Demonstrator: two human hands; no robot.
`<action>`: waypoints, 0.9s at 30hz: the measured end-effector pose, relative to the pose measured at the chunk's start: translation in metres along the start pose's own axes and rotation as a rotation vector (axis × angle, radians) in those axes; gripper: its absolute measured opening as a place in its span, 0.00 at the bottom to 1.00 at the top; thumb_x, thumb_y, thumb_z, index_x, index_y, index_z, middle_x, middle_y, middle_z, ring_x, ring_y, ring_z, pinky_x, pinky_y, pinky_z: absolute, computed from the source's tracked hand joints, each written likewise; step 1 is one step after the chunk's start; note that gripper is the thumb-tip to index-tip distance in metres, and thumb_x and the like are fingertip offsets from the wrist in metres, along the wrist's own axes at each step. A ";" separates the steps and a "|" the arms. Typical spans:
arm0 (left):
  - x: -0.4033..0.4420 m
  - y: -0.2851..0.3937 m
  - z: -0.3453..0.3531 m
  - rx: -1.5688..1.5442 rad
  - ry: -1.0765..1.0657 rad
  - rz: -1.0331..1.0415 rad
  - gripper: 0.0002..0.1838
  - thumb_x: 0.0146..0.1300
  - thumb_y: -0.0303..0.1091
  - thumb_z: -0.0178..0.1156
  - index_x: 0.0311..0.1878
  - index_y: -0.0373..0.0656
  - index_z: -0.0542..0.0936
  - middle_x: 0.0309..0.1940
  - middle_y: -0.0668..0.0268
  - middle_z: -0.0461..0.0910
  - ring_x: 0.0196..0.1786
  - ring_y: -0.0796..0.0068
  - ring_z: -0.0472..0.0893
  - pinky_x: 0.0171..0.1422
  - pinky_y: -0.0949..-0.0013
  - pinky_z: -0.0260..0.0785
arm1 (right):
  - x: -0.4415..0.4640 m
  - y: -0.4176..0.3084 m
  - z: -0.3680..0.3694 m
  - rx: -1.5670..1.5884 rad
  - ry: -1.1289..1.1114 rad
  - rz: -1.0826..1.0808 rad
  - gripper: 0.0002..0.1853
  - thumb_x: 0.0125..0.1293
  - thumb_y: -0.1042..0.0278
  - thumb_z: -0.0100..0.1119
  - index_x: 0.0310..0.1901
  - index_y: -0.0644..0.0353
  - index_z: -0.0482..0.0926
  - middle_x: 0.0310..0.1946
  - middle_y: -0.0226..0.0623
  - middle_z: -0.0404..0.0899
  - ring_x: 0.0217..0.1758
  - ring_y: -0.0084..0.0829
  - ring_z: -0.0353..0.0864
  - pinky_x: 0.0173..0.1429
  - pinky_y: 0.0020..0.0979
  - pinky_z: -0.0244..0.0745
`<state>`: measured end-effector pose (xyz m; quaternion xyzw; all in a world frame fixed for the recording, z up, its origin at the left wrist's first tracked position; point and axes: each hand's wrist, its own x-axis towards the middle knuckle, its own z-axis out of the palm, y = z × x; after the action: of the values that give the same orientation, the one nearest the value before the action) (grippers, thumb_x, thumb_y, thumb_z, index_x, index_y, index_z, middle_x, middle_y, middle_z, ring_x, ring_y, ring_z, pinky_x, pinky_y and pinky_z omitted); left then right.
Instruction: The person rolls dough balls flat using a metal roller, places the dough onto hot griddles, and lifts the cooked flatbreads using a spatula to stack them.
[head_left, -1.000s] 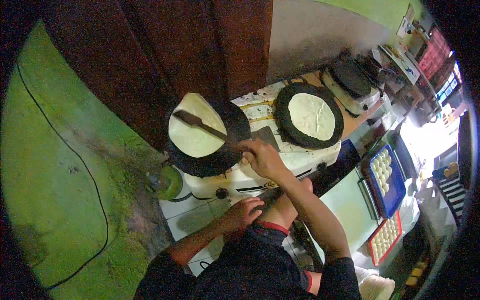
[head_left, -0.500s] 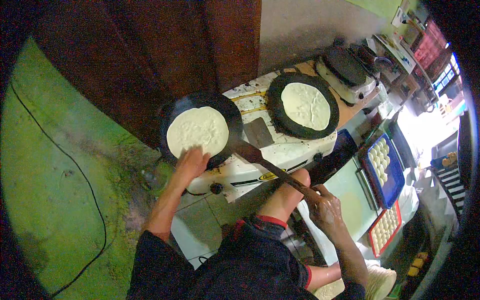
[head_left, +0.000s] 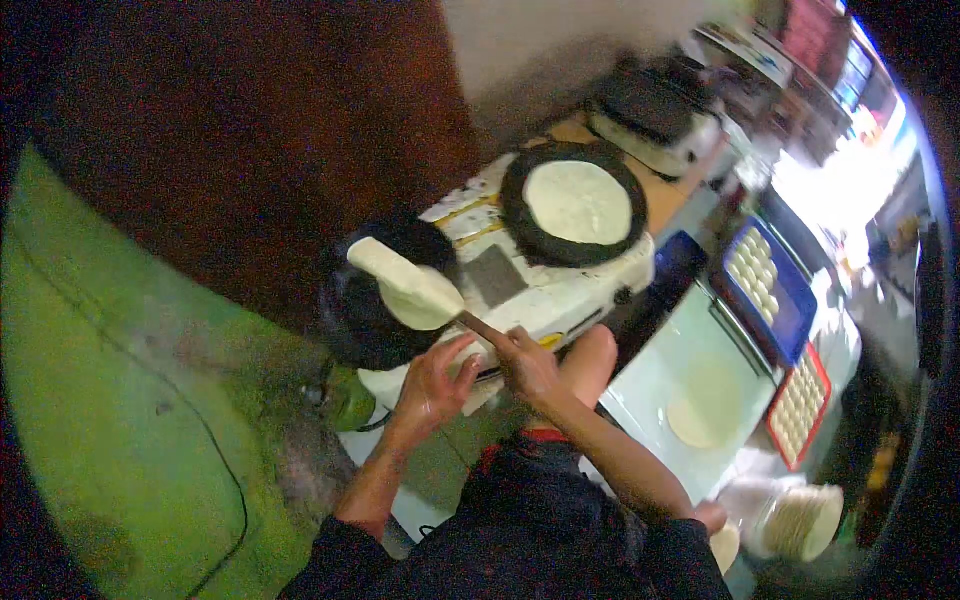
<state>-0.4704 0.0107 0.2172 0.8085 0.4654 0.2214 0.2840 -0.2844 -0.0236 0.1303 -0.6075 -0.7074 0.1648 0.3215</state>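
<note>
My right hand (head_left: 532, 368) is wrapped round the handle of a long spatula (head_left: 482, 328). Draped over the spatula's far end is a pale flatbread (head_left: 418, 294), partly folded and raised above the left black pan (head_left: 352, 318). Just below it my left hand (head_left: 438, 382) holds nothing, its fingers apart and curved near the stove's front edge. On the right burner, a second flatbread (head_left: 578, 203) lies flat in another black pan (head_left: 530, 250).
A white gas stove (head_left: 580, 300) carries both pans, with a dark plate (head_left: 495, 277) between them. To the right are a whitish work surface (head_left: 650, 385) with a dough round (head_left: 695, 420), a blue tray (head_left: 795, 300) and a red-rimmed tray (head_left: 824, 400) of dough balls, and stacked flatbreads (head_left: 808, 523).
The left flatbread has come up off its pan onto the spatula. My left hand has moved right and down, away from the pan. My right hand has moved left and up.
</note>
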 end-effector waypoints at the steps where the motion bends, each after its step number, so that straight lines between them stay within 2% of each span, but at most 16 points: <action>1: 0.003 0.020 0.010 -0.078 -0.021 0.057 0.19 0.71 0.40 0.59 0.59 0.40 0.81 0.54 0.50 0.84 0.59 0.49 0.82 0.66 0.56 0.73 | -0.035 0.013 -0.015 0.004 0.084 0.030 0.28 0.64 0.74 0.55 0.67 0.48 0.73 0.40 0.46 0.77 0.40 0.51 0.84 0.39 0.47 0.82; 4: 0.017 0.071 0.087 -0.309 -0.140 0.249 0.16 0.69 0.35 0.61 0.56 0.39 0.81 0.52 0.52 0.85 0.57 0.53 0.84 0.63 0.58 0.75 | -0.156 0.032 -0.094 -0.044 0.381 0.198 0.26 0.66 0.75 0.55 0.66 0.51 0.73 0.41 0.47 0.79 0.39 0.48 0.84 0.41 0.45 0.82; 6: 0.013 0.122 0.148 -0.436 -0.391 0.341 0.15 0.69 0.31 0.61 0.56 0.38 0.81 0.52 0.54 0.85 0.55 0.57 0.85 0.63 0.61 0.75 | -0.259 0.021 -0.142 -0.005 0.491 0.636 0.19 0.68 0.79 0.54 0.60 0.62 0.78 0.39 0.50 0.81 0.43 0.45 0.83 0.48 0.44 0.80; 8: -0.005 0.174 0.211 -0.591 -0.674 0.391 0.14 0.71 0.31 0.59 0.55 0.36 0.81 0.51 0.54 0.85 0.55 0.61 0.85 0.62 0.63 0.75 | -0.353 0.000 -0.173 -0.353 0.621 0.758 0.18 0.68 0.81 0.54 0.58 0.62 0.78 0.40 0.50 0.81 0.44 0.45 0.84 0.50 0.44 0.80; 9: -0.020 0.203 0.245 -0.656 -0.830 0.409 0.14 0.72 0.31 0.59 0.55 0.34 0.81 0.51 0.54 0.86 0.54 0.63 0.85 0.62 0.64 0.75 | -0.401 -0.005 -0.187 -0.624 0.710 0.662 0.18 0.67 0.81 0.55 0.59 0.62 0.78 0.43 0.50 0.82 0.44 0.46 0.84 0.50 0.42 0.80; 10: -0.037 0.225 0.280 -0.731 -0.994 0.419 0.14 0.73 0.32 0.58 0.55 0.33 0.81 0.50 0.54 0.86 0.54 0.65 0.85 0.63 0.64 0.75 | -0.437 -0.022 -0.188 -0.498 0.834 0.852 0.18 0.68 0.80 0.56 0.59 0.63 0.78 0.45 0.49 0.82 0.46 0.48 0.84 0.51 0.41 0.80; 11: -0.057 0.246 0.316 -0.796 -1.156 0.416 0.15 0.74 0.34 0.58 0.56 0.32 0.80 0.49 0.55 0.86 0.55 0.67 0.84 0.64 0.65 0.75 | -0.471 -0.037 -0.188 -0.537 0.894 1.003 0.17 0.68 0.79 0.56 0.59 0.62 0.78 0.45 0.50 0.82 0.46 0.49 0.84 0.51 0.43 0.80; 13: -0.102 0.295 0.360 -0.795 -1.441 0.368 0.17 0.77 0.36 0.55 0.57 0.30 0.79 0.50 0.53 0.85 0.56 0.67 0.84 0.65 0.65 0.75 | -0.523 -0.068 -0.180 -0.567 1.001 1.286 0.17 0.69 0.76 0.56 0.58 0.61 0.78 0.46 0.50 0.83 0.48 0.51 0.84 0.50 0.45 0.80; 15: -0.160 0.305 0.439 -0.908 -1.672 0.064 0.16 0.76 0.38 0.56 0.57 0.34 0.77 0.49 0.57 0.84 0.53 0.67 0.84 0.57 0.69 0.76 | -0.558 -0.087 -0.167 -0.548 1.087 1.523 0.16 0.71 0.73 0.55 0.58 0.61 0.79 0.47 0.50 0.83 0.49 0.50 0.84 0.50 0.45 0.80; 16: -0.184 0.320 0.453 -0.906 -1.762 -0.090 0.17 0.76 0.40 0.56 0.56 0.36 0.77 0.48 0.59 0.84 0.51 0.67 0.84 0.54 0.71 0.76 | -0.578 -0.091 -0.155 -0.585 1.096 1.551 0.16 0.71 0.72 0.55 0.59 0.61 0.78 0.46 0.49 0.83 0.48 0.49 0.84 0.48 0.45 0.80; 18: -0.229 0.318 0.482 -0.828 -1.751 -0.244 0.21 0.73 0.46 0.59 0.57 0.39 0.75 0.47 0.59 0.82 0.46 0.66 0.83 0.51 0.67 0.75 | -0.612 -0.096 -0.125 -0.657 1.103 1.589 0.16 0.73 0.70 0.54 0.60 0.61 0.78 0.44 0.47 0.84 0.45 0.47 0.84 0.46 0.45 0.80; 19: -0.248 0.301 0.517 -0.806 -1.750 -0.297 0.22 0.72 0.48 0.59 0.57 0.39 0.74 0.48 0.58 0.82 0.45 0.65 0.83 0.52 0.66 0.76 | -0.619 -0.104 -0.119 -0.503 1.161 1.643 0.16 0.73 0.70 0.54 0.60 0.61 0.78 0.43 0.46 0.84 0.42 0.43 0.84 0.44 0.43 0.80; 21: -0.276 0.297 0.545 -0.794 -1.666 -0.431 0.20 0.72 0.48 0.59 0.52 0.39 0.74 0.44 0.59 0.81 0.40 0.65 0.83 0.46 0.66 0.76 | -0.634 -0.115 -0.121 -0.177 1.250 1.714 0.16 0.74 0.69 0.54 0.61 0.60 0.77 0.40 0.43 0.85 0.36 0.37 0.84 0.41 0.38 0.80; 23: -0.296 0.286 0.563 -0.804 -1.502 -0.567 0.15 0.74 0.43 0.58 0.42 0.38 0.74 0.35 0.60 0.82 0.30 0.67 0.82 0.34 0.70 0.76 | -0.660 -0.120 -0.108 0.231 1.426 1.664 0.15 0.75 0.68 0.54 0.60 0.59 0.79 0.39 0.39 0.85 0.32 0.29 0.82 0.38 0.32 0.78; 25: -0.309 0.275 0.584 -0.759 -1.449 -0.593 0.16 0.74 0.43 0.56 0.39 0.37 0.75 0.30 0.61 0.82 0.26 0.68 0.82 0.28 0.71 0.75 | -0.685 -0.120 -0.098 0.509 1.499 1.592 0.15 0.76 0.68 0.53 0.60 0.60 0.79 0.38 0.37 0.85 0.29 0.23 0.80 0.35 0.27 0.77; 27: -0.314 0.256 0.621 -0.651 -1.506 -0.511 0.19 0.73 0.47 0.55 0.42 0.37 0.76 0.30 0.61 0.82 0.27 0.67 0.81 0.29 0.68 0.75 | -0.709 -0.107 -0.083 0.658 1.494 1.522 0.15 0.76 0.71 0.52 0.60 0.61 0.79 0.39 0.37 0.84 0.29 0.20 0.80 0.31 0.22 0.75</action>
<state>-0.0705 -0.5256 -0.1019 0.4884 0.2340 -0.3226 0.7762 -0.2711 -0.7429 0.0780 -0.7142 0.2982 0.0912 0.6267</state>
